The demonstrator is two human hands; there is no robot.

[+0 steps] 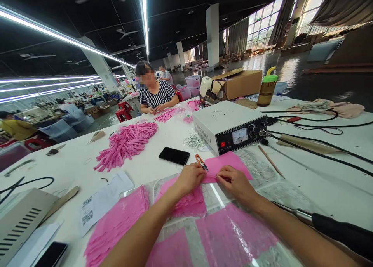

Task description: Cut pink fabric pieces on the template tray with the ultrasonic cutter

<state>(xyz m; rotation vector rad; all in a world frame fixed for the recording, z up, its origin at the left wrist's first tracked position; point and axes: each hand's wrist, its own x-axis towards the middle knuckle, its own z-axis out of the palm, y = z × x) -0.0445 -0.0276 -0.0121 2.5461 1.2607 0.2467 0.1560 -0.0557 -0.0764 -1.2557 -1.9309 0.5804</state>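
My left hand (pixel 189 177) and my right hand (pixel 234 181) meet at the near edge of a pink fabric sheet (pixel 225 163) lying on the white table (pixel 151 166). Both hands have their fingers pinched together on that sheet's edge. Small orange-handled snips (pixel 201 162) stick up at my left hand's fingertips; I cannot tell whether that hand holds them. Under my forearms lie more pink pieces (pixel 186 205) and clear plastic bags (pixel 233 228) of pink fabric.
A white machine box with a dial (pixel 230 125) stands just beyond the sheet, cables running right. A black phone (pixel 174 155), a pile of pink strips (pixel 125 144), a cardboard box (pixel 239 82) and a bottle (pixel 266 89) sit on the table. A person in a striped shirt (pixel 155 94) works opposite.
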